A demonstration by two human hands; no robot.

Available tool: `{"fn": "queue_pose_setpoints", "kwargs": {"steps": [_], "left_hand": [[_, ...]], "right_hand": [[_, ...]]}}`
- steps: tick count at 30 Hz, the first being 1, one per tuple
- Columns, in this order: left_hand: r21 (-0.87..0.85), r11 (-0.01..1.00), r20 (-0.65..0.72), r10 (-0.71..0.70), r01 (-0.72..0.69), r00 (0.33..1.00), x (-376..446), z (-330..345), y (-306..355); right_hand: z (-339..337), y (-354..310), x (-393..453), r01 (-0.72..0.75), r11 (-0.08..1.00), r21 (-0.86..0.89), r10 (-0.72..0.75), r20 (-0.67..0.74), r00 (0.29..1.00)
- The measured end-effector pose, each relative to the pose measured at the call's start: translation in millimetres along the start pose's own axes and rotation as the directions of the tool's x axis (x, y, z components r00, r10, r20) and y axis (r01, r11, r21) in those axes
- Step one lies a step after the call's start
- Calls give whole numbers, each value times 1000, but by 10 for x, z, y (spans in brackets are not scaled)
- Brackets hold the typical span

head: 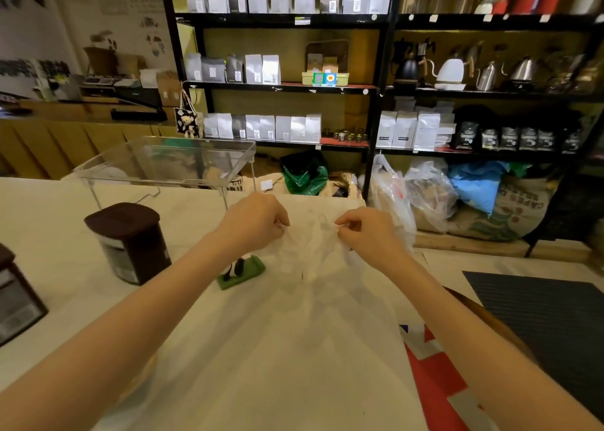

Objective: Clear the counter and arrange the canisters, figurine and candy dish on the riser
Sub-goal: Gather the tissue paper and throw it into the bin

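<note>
Left hand (253, 223) and right hand (367, 234) outstretched, pinching white bag (310, 244)

Dark brown canister (129, 242) upright beside green-based figurine (241, 271), before clear riser (170, 162).

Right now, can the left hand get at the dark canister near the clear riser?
Probably yes, but not at once: the left hand is pinching a thin white bag together with the right hand. Nothing stands between it and the canister.
</note>
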State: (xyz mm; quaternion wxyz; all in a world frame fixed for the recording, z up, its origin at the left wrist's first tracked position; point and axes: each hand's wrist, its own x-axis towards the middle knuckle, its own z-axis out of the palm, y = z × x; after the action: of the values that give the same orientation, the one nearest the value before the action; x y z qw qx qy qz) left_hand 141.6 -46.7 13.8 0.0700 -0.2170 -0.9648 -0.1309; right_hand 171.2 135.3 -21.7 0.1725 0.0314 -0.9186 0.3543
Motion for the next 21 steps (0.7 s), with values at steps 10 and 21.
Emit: {"fn": "queue_pose_setpoints", "kwargs": {"steps": [10, 21], "left_hand": [[-99, 993, 4, 65, -64, 998, -1225, -122, 27], [-281, 945, 63, 192, -167, 979, -3047, 217, -227]], "right_hand": [[86, -602, -1157, -69, 991, 115, 74, -41, 996], [828, -1104, -2758, -66, 980, 185, 65, 12, 998]]}}
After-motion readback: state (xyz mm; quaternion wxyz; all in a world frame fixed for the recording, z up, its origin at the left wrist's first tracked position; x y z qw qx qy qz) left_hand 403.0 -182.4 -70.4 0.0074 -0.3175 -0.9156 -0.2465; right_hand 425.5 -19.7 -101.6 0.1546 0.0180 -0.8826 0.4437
